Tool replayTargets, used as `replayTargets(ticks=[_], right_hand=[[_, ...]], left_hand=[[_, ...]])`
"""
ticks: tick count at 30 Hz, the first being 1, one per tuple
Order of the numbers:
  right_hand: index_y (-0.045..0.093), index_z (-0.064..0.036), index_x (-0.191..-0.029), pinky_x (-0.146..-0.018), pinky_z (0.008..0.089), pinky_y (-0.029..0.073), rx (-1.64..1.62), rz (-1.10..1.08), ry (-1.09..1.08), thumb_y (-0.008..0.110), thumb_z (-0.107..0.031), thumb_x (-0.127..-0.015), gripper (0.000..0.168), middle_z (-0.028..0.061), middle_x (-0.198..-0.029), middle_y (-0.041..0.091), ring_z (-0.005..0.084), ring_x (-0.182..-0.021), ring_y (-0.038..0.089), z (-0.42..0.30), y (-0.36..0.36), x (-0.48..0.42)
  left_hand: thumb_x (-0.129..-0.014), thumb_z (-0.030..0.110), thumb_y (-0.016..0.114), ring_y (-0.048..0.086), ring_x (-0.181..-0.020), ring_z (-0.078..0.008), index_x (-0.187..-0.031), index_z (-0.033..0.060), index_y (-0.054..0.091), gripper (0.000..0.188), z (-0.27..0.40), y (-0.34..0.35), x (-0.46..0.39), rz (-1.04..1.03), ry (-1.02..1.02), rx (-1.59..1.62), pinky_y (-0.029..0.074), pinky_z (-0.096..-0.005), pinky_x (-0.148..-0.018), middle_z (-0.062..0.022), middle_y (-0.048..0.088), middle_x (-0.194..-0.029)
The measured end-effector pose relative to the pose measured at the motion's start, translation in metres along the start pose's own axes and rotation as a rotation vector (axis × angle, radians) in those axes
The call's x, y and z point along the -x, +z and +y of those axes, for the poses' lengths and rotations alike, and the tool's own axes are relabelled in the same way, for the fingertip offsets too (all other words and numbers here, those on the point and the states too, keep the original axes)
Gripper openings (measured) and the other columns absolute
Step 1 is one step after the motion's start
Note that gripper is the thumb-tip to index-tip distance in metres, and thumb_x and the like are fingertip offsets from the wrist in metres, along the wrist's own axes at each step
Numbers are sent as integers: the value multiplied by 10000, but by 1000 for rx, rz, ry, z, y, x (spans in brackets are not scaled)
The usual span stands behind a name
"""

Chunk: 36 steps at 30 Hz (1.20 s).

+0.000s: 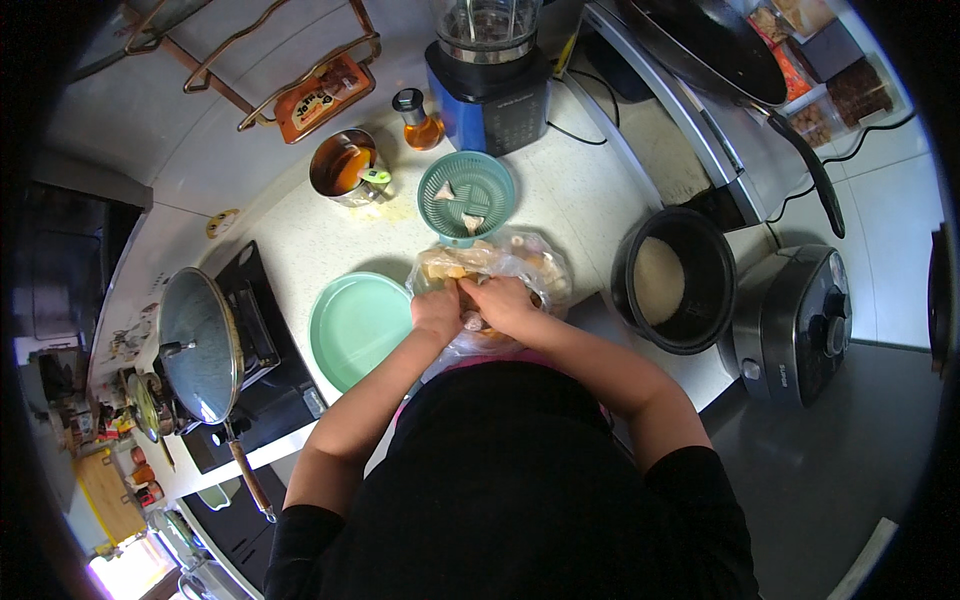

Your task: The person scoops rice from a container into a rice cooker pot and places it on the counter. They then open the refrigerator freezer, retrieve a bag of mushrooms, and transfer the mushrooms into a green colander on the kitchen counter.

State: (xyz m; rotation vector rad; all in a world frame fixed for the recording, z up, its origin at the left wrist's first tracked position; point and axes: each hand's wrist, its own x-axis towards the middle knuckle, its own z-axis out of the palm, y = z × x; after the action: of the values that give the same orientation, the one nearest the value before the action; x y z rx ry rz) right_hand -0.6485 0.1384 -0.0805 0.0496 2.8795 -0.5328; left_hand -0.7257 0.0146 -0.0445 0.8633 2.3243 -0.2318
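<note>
Both of my hands are at the mouth of a clear plastic bag (495,262), close to my body at the counter's front edge. My left hand (437,309) is on the bag's left side with its fingers curled. Beside it, my right hand (504,301) reaches in, and the two hands nearly touch. Yellowish and pale food pieces (472,321) show in the bag; their kind is unclear. My fingertips are partly hidden, so what they pinch cannot be made out. Just beyond the bag, a green plastic colander (491,176) holds two small pale pieces (444,191).
A mint-green basin (330,300) stands left, near a stove bearing a lidded pan (199,345). Behind are a metal pot (330,196), an oil bottle (422,131) and a blender (487,97). Right are a rice cooker pot (720,292) holding rice (658,281) and a rice cooker (795,330).
</note>
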Motion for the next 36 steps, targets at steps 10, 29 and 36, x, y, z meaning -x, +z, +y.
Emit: replayTargets(ticks=[10, 29, 36], right_hand=[[524, -181, -1271, -648, 406, 508, 58, 3, -9, 588, -190, -809, 467, 94, -772, 688, 267, -745, 672, 0, 7, -3], [565, -187, -1162, -568, 443, 501, -107, 78, 91, 715, -243, -728, 463, 87, -747, 675, 294, -694, 669, -3, 5, 6], [575, -172, -1219, -684, 460, 513, -234, 74, 72, 744, -228, -687, 561, 130, -846, 692, 330, -777, 664, -4, -16, 14]], left_hand=[[-788, 424, 690, 683, -941, -310, -1098, 58, 552, 498, -1, 4, -11, 49, -43, 111, 539, -420, -797, -152, 699, -995], [-757, 390, 686, 693, -873, -311, -1061, 95, 589, 435, 7, 2, -2, 123, -43, 118, 548, -424, -732, -138, 707, -937], [-762, 375, 668, 697, -834, -309, -1095, 107, 583, 436, 5, 2, 6, 141, -30, 74, 550, -437, -708, -128, 711, -894]])
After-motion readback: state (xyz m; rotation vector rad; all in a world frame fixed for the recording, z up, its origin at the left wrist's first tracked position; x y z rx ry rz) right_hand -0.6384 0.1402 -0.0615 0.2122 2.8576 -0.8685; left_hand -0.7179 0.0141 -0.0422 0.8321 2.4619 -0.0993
